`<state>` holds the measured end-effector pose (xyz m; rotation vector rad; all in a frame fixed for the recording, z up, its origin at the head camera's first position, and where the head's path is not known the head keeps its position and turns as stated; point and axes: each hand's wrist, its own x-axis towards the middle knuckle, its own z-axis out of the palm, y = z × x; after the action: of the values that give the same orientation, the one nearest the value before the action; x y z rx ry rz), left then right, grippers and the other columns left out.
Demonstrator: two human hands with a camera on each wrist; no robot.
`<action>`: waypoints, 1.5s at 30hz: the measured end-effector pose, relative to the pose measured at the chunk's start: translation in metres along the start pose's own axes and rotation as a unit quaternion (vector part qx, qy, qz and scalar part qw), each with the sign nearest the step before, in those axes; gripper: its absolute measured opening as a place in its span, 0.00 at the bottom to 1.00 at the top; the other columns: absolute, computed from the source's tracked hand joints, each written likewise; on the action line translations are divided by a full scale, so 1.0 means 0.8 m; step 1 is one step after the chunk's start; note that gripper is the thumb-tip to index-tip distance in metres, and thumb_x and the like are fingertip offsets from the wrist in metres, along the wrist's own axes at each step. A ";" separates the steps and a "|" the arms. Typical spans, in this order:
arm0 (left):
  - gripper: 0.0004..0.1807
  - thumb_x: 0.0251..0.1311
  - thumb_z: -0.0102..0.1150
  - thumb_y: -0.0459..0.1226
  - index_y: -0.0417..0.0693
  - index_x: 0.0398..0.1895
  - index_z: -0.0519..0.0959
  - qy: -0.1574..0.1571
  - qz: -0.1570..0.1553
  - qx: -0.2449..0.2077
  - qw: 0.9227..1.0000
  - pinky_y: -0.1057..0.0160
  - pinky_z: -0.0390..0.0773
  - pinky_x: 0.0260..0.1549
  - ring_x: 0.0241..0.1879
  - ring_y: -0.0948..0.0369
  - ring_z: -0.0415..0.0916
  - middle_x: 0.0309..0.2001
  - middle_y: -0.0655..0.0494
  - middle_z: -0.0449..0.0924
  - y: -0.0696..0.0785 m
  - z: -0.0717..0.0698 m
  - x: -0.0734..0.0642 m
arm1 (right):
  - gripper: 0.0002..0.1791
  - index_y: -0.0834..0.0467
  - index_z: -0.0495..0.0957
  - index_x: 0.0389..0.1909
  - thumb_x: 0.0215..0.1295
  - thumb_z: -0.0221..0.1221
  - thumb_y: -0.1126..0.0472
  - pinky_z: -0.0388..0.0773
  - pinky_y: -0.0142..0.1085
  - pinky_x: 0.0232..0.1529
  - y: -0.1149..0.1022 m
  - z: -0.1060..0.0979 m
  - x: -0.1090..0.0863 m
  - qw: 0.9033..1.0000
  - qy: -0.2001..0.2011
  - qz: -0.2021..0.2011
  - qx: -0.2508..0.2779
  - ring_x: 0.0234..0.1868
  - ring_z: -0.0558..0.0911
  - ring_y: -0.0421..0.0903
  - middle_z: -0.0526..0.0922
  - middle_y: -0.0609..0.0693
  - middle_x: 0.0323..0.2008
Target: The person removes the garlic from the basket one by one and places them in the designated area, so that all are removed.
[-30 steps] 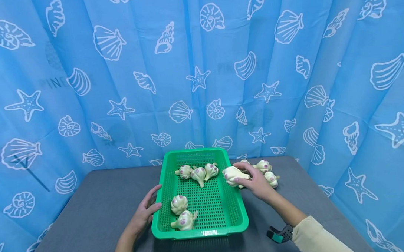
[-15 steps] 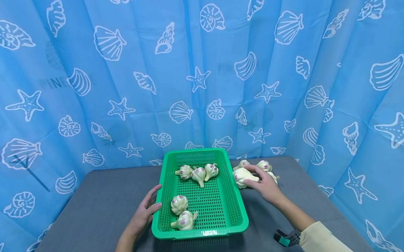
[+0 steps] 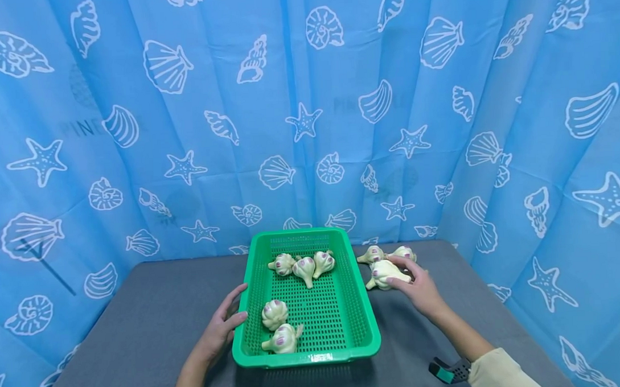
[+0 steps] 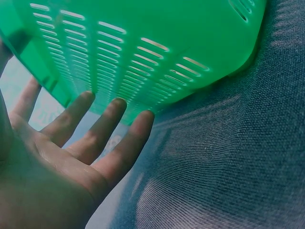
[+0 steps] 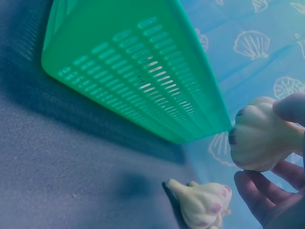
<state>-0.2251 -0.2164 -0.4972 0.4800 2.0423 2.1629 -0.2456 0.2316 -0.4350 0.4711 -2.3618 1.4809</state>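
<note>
In the head view, the right hand (image 3: 420, 289) has carried its garlic (image 3: 392, 272) rightward, away from the basket (image 3: 305, 357), to beside the loose bulbs (image 3: 372, 254); its stem points right, toward the palm.

In the left wrist view, the left hand (image 4: 62, 162) spreads empty fingers against the basket.

In the right wrist view, the garlic's long axis runs nearly sideways, pinched between thumb above and fingertips below, bulb outward.

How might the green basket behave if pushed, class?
The green basket looks like slotted plastic, so it is probably light. Broad and low, it should slide rather than tip. The rounded garlic bulbs inside might roll.
</note>
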 end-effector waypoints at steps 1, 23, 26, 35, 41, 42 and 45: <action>0.35 0.71 0.46 0.33 0.50 0.77 0.47 0.001 -0.001 0.000 1.000 0.55 0.77 0.48 0.65 0.39 0.58 0.73 0.33 0.46 0.000 0.000 0.000 | 0.24 0.66 0.72 0.61 0.64 0.63 0.66 0.76 0.29 0.40 0.001 -0.001 -0.001 1.000 0.004 0.002 0.002 0.49 0.75 0.43 0.77 0.63 0.55; 0.35 0.71 0.47 0.34 0.52 0.77 0.48 0.011 -0.010 -0.002 1.000 0.54 0.77 0.48 0.66 0.39 0.56 0.73 0.34 0.45 -0.001 0.001 0.000 | 0.26 0.68 0.69 0.63 0.66 0.61 0.64 0.72 0.21 0.40 0.032 -0.027 -0.011 0.994 0.088 0.069 -0.015 0.45 0.70 0.29 0.74 0.65 0.55; 0.35 0.71 0.47 0.34 0.52 0.77 0.48 0.014 -0.011 0.002 1.000 0.55 0.77 0.48 0.66 0.39 0.56 0.73 0.34 0.46 0.000 0.002 0.000 | 0.25 0.68 0.70 0.62 0.66 0.62 0.65 0.69 0.19 0.41 0.039 -0.031 -0.010 0.991 0.112 0.062 -0.030 0.47 0.69 0.28 0.75 0.65 0.56; 0.35 0.71 0.47 0.35 0.52 0.77 0.48 0.014 -0.013 0.000 1.000 0.54 0.77 0.48 0.65 0.40 0.58 0.73 0.34 0.46 0.000 0.001 0.001 | 0.25 0.70 0.68 0.62 0.67 0.60 0.66 0.72 0.18 0.36 0.059 -0.049 -0.011 0.985 0.146 0.088 -0.021 0.48 0.68 0.27 0.72 0.66 0.57; 0.35 0.71 0.46 0.34 0.51 0.77 0.47 0.008 -0.008 -0.001 1.000 0.54 0.77 0.48 0.65 0.41 0.59 0.73 0.34 0.46 -0.001 0.000 0.001 | 0.26 0.69 0.67 0.64 0.67 0.59 0.65 0.69 0.16 0.33 0.082 -0.067 -0.010 0.973 0.183 0.135 -0.049 0.51 0.70 0.36 0.71 0.65 0.58; 0.35 0.71 0.46 0.34 0.51 0.77 0.47 0.007 -0.007 -0.002 1.000 0.54 0.77 0.48 0.65 0.41 0.59 0.73 0.34 0.46 -0.001 0.000 0.001 | 0.27 0.69 0.66 0.64 0.68 0.59 0.64 0.69 0.16 0.33 0.086 -0.070 -0.010 0.970 0.187 0.147 -0.053 0.53 0.71 0.42 0.71 0.65 0.59; 0.34 0.71 0.46 0.33 0.51 0.77 0.47 0.005 -0.005 -0.001 1.000 0.54 0.77 0.48 0.65 0.41 0.59 0.73 0.34 0.46 -0.001 0.000 0.000 | 0.28 0.67 0.65 0.66 0.69 0.59 0.60 0.69 0.19 0.36 0.094 -0.077 -0.010 0.962 0.189 0.182 -0.072 0.59 0.70 0.55 0.70 0.65 0.60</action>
<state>-0.2256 -0.2165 -0.4980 0.4586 2.0424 2.1661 -0.2658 0.3192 -0.4735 -0.2784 -2.2959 1.3737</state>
